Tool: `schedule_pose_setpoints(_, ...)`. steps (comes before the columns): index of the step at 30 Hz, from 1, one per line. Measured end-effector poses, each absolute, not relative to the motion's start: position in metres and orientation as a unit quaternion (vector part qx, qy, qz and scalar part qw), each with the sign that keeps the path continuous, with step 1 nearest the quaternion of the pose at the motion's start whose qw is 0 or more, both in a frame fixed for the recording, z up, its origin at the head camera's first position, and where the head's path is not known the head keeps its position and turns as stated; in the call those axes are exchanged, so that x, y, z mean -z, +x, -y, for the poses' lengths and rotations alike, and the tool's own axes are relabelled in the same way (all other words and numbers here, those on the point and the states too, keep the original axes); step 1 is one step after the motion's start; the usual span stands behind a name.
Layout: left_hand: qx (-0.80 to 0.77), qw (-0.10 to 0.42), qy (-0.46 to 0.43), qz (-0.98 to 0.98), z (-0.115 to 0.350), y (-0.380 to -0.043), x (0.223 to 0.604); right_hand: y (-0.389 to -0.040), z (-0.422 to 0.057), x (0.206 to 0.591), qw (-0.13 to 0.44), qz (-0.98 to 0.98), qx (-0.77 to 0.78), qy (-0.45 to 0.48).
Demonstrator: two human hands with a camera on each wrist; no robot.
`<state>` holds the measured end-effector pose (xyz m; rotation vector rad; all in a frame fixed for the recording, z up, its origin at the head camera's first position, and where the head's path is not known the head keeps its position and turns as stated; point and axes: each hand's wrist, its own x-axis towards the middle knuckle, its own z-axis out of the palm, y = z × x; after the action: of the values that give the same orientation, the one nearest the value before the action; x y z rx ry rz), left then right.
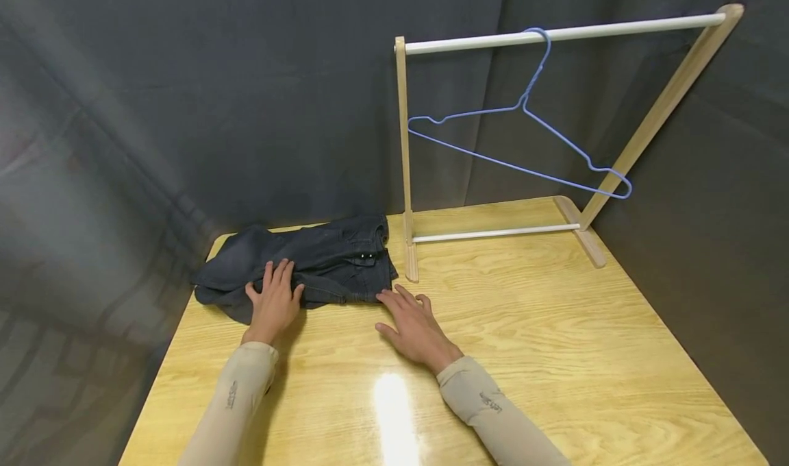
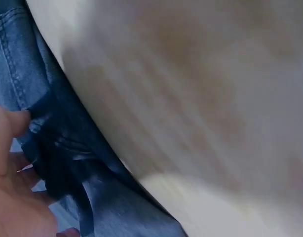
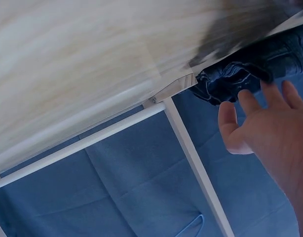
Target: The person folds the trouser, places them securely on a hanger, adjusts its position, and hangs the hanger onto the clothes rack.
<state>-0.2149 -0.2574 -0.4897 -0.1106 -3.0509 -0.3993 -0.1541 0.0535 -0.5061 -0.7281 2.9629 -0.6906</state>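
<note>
A pair of dark jeans (image 1: 333,247) lies folded on the left part of the table, its waistband end with two shiny buttons toward the rack. My left hand (image 1: 274,305) rests on the near side of the jeans with its fingers spread. In the left wrist view, the thumb and fingers of that hand (image 2: 16,197) lie against the stitched denim (image 2: 57,118). At the near corner of the waistband, my right hand (image 1: 416,325) reaches with loosely extended fingers, fingertips right at the cloth. The right wrist view has this hand (image 3: 275,126) beside the bunched waistband (image 3: 230,79).
Behind and to the right stands a clothes rack (image 1: 403,151) with wooden posts and white rods. A blue wire hanger (image 1: 524,103) hangs from its top rod. Grey curtains (image 1: 277,96) enclose the wooden table (image 1: 524,342) at the back and sides.
</note>
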Motion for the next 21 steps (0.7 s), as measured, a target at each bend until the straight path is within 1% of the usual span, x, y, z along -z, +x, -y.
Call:
schedule_pose_setpoints(6,0.116,0.038,-0.055,0.991,0.250,-0.225,0.490,-0.154,-0.053,0.506,0.003,-0.947,0.217,-0.236)
schedule_pose_setpoints(21,0.150,0.031,-0.044,0.987,0.247,-0.223,0.499,-0.153,-0.052,0.506,-0.012,-0.946,0.228,-0.231)
